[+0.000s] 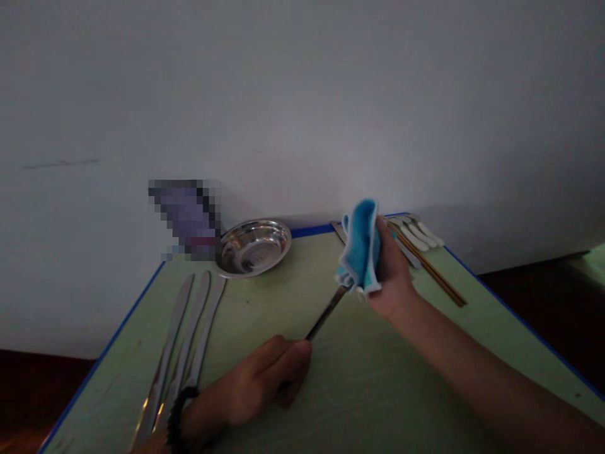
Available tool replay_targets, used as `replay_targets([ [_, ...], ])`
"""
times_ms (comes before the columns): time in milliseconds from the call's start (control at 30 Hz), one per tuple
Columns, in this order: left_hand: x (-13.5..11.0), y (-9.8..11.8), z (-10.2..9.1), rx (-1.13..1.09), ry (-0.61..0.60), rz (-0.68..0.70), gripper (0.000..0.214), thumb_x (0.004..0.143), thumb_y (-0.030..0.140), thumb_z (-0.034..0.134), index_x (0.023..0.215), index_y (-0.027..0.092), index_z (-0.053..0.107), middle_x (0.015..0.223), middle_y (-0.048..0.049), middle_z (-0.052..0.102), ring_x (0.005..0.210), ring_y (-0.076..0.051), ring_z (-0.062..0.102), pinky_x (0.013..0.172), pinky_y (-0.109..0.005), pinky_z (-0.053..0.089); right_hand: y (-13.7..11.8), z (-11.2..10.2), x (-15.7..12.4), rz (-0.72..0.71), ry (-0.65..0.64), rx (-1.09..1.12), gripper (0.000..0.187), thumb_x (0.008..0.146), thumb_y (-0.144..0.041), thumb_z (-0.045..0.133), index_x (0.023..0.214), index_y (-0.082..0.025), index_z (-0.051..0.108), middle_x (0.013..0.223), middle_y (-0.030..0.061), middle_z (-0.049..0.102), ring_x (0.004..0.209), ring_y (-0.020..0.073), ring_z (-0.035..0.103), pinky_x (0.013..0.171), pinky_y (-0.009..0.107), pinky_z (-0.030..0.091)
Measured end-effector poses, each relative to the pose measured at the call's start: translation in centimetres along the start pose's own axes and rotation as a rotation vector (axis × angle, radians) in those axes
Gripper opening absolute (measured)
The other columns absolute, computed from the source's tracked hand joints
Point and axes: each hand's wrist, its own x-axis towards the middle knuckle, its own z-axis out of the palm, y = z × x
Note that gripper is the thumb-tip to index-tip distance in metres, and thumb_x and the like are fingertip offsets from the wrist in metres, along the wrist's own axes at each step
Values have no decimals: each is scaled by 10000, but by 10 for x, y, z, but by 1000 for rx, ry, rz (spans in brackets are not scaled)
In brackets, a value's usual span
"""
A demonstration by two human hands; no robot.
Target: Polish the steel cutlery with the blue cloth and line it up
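cloth [362, 246], blue with pale edging, is held folded in the right hand [394, 268], above the table and right of its middle. grip of the right hand: closed on the cloth, with the thumb side and palm visible; the fingers behind the fabric are hidden. metal utensil [325, 315], slim and dark in this light, runs on a slant from the left hand [269, 375] up to the lower edge of the cloth. its far end is covered by the fabric, so its type cannot be confirmed. grip of the left hand: fingers curled tightly around the near end of the utensil. a dark beaded bracelet [176, 419] is on the left wrist.

surroundings, left side: three table knives [182, 334] lie side by side, blades pointing away, partly hidden at the near end by the left forearm. beyond them, a shiny steel bowl [255, 249] stands close to the wall [302, 113]. a pixelated item [186, 217] adjoins the bowl on its left; its identity cannot be read.

surroundings, right side: brown chopsticks [435, 277] lie slantwise beyond the right hand, with white-handled utensils [418, 233] just beside them. table surface [378, 384]: pale green, edged in blue.
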Motion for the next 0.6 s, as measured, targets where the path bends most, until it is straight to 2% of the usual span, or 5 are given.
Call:
replay_targets([
  [100,1,-3,0,-47,-14,-9,521,902,557,269,588,184,453,510,33,449,501,-109,424,569,-228,397,5,1,-2,58,90,101,429,719,-566,558,954,-210,612,662,-10,621,506,125,528,524,297,469],
  [233,3,-9,1,-94,-32,-4,511,891,584,268,605,193,432,483,52,423,451,-100,396,503,-223,376,40,4,-22,168,136,1,471,649,-614,620,880,-204,603,647,-16,607,524,124,533,516,274,464],
  [333,3,-11,3,-50,5,44,507,896,572,265,608,191,437,521,38,459,475,-101,415,518,-222,379,53,6,-33,222,51,-29,474,640,-623,622,856,-201,600,601,-21,586,540,136,552,532,278,468],
  [500,2,-6,3,18,4,69,540,894,561,251,561,185,448,515,22,459,505,-112,441,567,-230,400,25,4,-20,124,19,-7,432,684,-581,595,900,-208,607,636,-9,632,602,161,601,545,290,481],
  [600,1,-4,3,-6,-19,51,541,891,558,264,538,187,439,484,27,443,475,-108,421,529,-231,386,5,2,-8,85,18,72,387,745,-564,529,863,-202,597,507,-36,568,493,149,570,492,286,473],
])
